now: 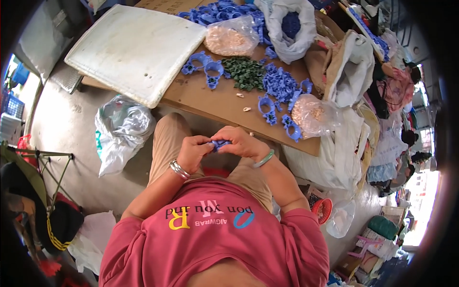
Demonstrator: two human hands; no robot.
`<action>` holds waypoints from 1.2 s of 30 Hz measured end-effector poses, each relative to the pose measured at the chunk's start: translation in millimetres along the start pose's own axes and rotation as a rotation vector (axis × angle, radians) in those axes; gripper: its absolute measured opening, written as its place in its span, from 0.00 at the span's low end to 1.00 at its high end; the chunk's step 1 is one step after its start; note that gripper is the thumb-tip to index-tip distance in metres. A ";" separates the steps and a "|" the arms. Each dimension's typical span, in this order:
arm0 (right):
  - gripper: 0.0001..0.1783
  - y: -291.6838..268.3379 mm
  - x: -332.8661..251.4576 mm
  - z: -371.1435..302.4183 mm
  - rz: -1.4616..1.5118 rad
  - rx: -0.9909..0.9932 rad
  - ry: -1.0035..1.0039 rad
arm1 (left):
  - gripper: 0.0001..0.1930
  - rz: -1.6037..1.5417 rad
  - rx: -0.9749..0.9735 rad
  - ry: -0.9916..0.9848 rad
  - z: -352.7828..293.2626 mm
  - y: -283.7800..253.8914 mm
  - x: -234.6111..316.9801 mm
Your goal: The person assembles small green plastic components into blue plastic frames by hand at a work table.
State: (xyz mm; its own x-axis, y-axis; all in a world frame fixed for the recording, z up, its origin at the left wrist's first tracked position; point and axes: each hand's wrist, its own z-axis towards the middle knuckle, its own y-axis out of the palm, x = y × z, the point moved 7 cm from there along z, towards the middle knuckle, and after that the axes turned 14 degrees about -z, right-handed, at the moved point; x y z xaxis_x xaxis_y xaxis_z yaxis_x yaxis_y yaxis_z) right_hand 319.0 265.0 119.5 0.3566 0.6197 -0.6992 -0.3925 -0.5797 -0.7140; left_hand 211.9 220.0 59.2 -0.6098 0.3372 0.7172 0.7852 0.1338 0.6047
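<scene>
A small blue plastic part (220,144) is pinched between the fingertips of both hands, above my lap and just off the table's near edge. My left hand (195,151), with bangles at the wrist, closes on its left end. From the other side my right hand (241,142) grips it, its fingers covering much of the part. Beyond the hands, on the brown tabletop (210,103), lie a heap of dark green pieces (245,72) and a heap of small blue pieces (278,82). Blue ring-shaped parts (213,71) lie around these heaps.
A large white panel (138,50) covers the table's left. Clear bags of peach-coloured pieces (313,115) sit at the right edge and farther back. A white sack (275,16) stands among more blue parts. A plastic bag (122,129) is on the floor at left.
</scene>
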 end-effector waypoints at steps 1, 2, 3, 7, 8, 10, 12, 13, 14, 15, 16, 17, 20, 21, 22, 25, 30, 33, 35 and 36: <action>0.20 3.5 1.8 -1.1 -0.010 -0.021 -0.001 | 0.06 -0.001 -0.014 -0.002 0.9 0.5 -1.7; 0.20 5.0 2.5 -0.5 -0.022 -0.015 -0.017 | 0.06 0.000 -0.009 -0.027 3.3 -2.2 -4.2; 0.20 5.0 3.5 -1.4 -0.031 -0.008 -0.012 | 0.06 0.001 -0.003 -0.052 5.5 -4.7 -7.2; 0.20 -17.0 6.7 -3.7 -0.017 0.197 0.020 | 0.09 -0.161 0.012 -0.136 8.7 -5.1 -16.5; 0.20 -31.7 6.2 -4.3 0.004 0.292 0.061 | 0.09 -0.163 0.013 -0.128 9.7 -7.6 -13.6; 0.16 -77.0 28.0 -12.3 -0.165 0.473 0.278 | 0.11 -0.314 0.006 -0.238 7.0 -9.7 -14.7; 0.11 -122.6 61.1 -27.3 -0.479 0.713 0.338 | 0.12 -0.374 -0.040 -0.265 13.6 -21.2 -19.6; 0.08 -137.1 85.9 -33.4 -0.578 0.784 0.411 | 0.12 -0.472 -0.015 -0.301 14.5 -24.8 -20.2; 0.07 -146.4 104.1 -39.4 -0.657 0.756 0.459 | 0.11 -0.568 -0.012 -0.340 15.4 -23.6 -21.4; 0.07 -153.6 116.1 -43.1 -0.736 0.724 0.501 | 0.11 -0.568 -0.015 -0.338 16.1 -22.1 -20.8; 0.07 -156.6 126.3 -47.3 -0.737 0.723 0.499 | 0.11 -0.638 0.016 -0.361 15.9 -20.6 -22.7; 0.07 -154.3 137.2 -46.2 -0.816 0.647 0.534 | 0.11 -0.709 0.053 -0.380 15.9 -20.2 -25.4; 0.10 -146.1 154.3 -42.6 -0.898 0.483 0.546 | 0.11 -0.785 0.082 -0.360 15.9 -15.2 -22.9; 0.11 -144.7 154.1 -41.0 -0.909 0.463 0.560 | 0.11 -0.804 0.056 -0.346 17.0 -14.7 -22.6; 0.10 -144.5 152.7 -40.1 -0.936 0.432 0.558 | 0.11 -0.806 0.071 -0.340 16.6 -14.4 -21.5; 0.07 -147.2 145.1 -38.8 -0.963 0.451 0.500 | 0.11 -0.860 0.026 -0.324 17.0 -11.9 -17.7; 0.12 -166.5 122.3 -60.7 -0.887 0.829 0.439 | 0.08 -0.881 0.013 -0.288 20.4 -13.5 -19.5; 0.09 -158.4 115.2 -71.3 -0.181 0.998 0.461 | 0.10 -0.877 0.010 -0.261 18.8 -8.1 -15.4; 0.06 -118.0 84.8 -55.8 0.576 0.893 0.499 | 0.11 -0.885 -0.001 -0.245 17.7 -8.5 -13.9; 0.06 -96.9 64.8 -47.3 0.677 0.818 0.499 | 0.11 -0.875 -0.028 -0.236 17.6 -7.5 -12.7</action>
State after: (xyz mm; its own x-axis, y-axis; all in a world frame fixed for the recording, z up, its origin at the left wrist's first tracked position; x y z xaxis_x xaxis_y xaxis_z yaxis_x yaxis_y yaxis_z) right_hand 420.2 336.3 141.7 0.0877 -0.0663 -0.9939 -0.9929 -0.0860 -0.0819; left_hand 215.6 231.1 39.4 -0.9469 0.3086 -0.0904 0.0467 0.4102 0.9108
